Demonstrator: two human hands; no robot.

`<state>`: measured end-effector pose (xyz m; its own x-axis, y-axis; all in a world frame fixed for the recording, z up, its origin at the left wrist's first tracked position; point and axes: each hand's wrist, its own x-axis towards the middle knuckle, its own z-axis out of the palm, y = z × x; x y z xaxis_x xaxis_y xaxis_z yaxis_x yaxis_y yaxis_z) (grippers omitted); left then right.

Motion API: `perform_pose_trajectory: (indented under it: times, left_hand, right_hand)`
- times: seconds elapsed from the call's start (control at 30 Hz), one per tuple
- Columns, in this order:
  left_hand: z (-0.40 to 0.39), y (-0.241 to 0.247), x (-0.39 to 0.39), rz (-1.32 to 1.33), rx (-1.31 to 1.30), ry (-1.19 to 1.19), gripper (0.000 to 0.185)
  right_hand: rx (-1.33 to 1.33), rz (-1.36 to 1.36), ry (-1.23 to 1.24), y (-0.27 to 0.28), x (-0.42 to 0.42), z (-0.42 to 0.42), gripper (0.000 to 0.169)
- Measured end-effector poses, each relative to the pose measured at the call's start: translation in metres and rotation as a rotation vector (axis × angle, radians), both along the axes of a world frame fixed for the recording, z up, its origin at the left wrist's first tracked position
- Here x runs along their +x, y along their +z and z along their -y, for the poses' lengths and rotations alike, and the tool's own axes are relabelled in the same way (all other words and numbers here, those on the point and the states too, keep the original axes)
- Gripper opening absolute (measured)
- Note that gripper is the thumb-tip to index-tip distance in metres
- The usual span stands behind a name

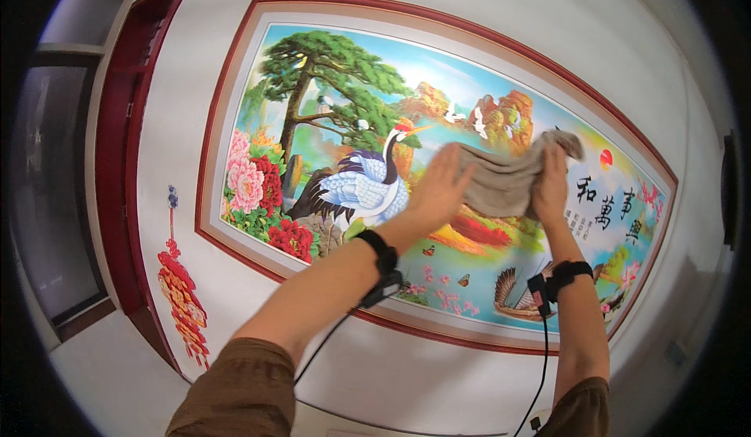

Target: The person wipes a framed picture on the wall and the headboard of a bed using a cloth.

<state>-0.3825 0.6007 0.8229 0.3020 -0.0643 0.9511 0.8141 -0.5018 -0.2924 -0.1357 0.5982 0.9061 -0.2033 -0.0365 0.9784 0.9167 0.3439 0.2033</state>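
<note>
A large framed picture (364,202) of a crane, a pine tree, peonies and rocks hangs on the wall in a red-brown frame. Against its middle right lies a grey-brown cloth (499,182), stretched between both hands. My left hand (443,184) is at the cloth's left edge, its fingers pointing up. At the right end, my right hand (551,184) has the cloth bunched at its fingers, with a fold sticking out above. Both wrists wear black straps with small cabled devices.
A red knotted ornament with tassels (182,296) hangs on the white wall, left of the frame. Further left stand a red door frame (126,143) and a dark glazed door (64,184). Black cables (543,366) hang from the wrist devices.
</note>
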Motion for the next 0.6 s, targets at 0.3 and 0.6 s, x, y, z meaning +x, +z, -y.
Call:
perform_pose_trajectory:
  times: [0.3, 0.6]
  left_hand:
    - [0.011, 0.016, -0.025, -0.132, 0.020, 0.293, 0.054]
    - [0.028, -0.038, -0.233, 0.285, -0.156, 0.584, 0.024]
  right_hand:
    - [0.135, 0.031, 0.047, 0.048, -0.020, -0.038, 0.056]
    - [-0.072, 0.498, 0.442, 0.020, -0.294, -0.026, 0.054]
